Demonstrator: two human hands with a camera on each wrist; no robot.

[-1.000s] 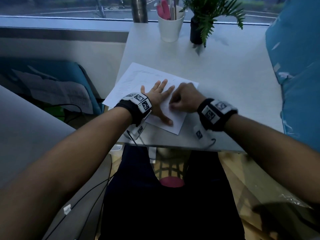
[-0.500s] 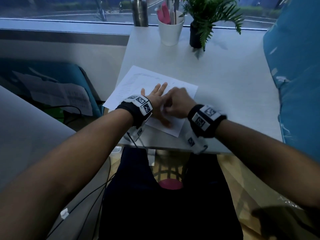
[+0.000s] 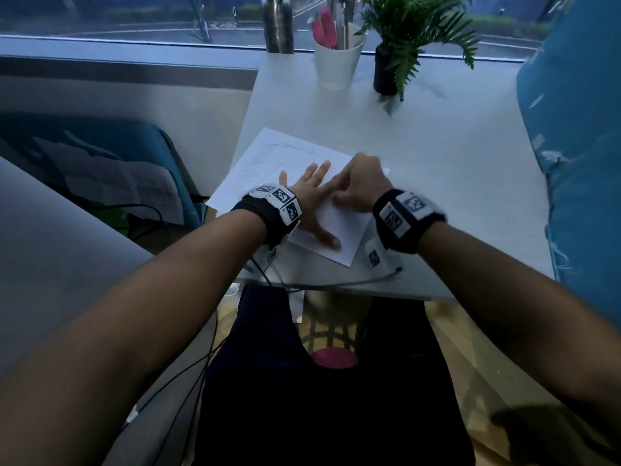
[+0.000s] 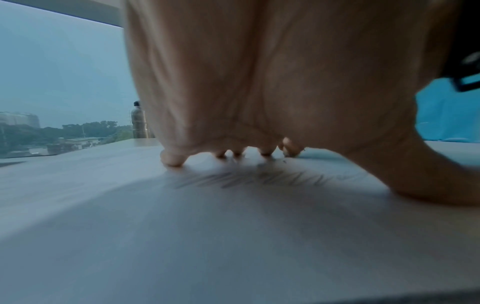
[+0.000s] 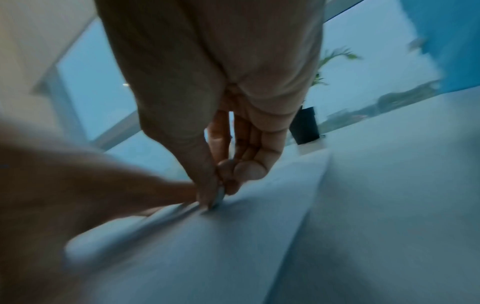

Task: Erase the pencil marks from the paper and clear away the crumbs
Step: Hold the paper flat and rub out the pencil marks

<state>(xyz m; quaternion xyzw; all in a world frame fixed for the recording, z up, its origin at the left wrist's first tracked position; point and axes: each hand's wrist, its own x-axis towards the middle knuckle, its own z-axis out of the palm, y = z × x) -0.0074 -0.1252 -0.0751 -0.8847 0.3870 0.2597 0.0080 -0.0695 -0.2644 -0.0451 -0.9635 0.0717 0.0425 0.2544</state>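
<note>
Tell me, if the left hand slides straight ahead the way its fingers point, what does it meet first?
Beyond the left hand, more paper with pencil marks, then bare table. The white cup looks roughly in line, though depth is unclear.

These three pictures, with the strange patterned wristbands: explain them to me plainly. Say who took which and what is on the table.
No machine here: a person works with bare hands and wears three cameras. The head view looks down from the forehead; the other two look along each hand from the patterned wristbands.

On the white table lies a sheet of paper with faint pencil marks. At the far edge stand a metal bottle, a white cup of pens and a potted plant.

The left hand lies flat, fingers spread, pressing the paper still. The right hand pinches something small, probably an eraser, against the sheet; blur hides its shape. A few dark crumbs lie near the left fingertips.
</note>
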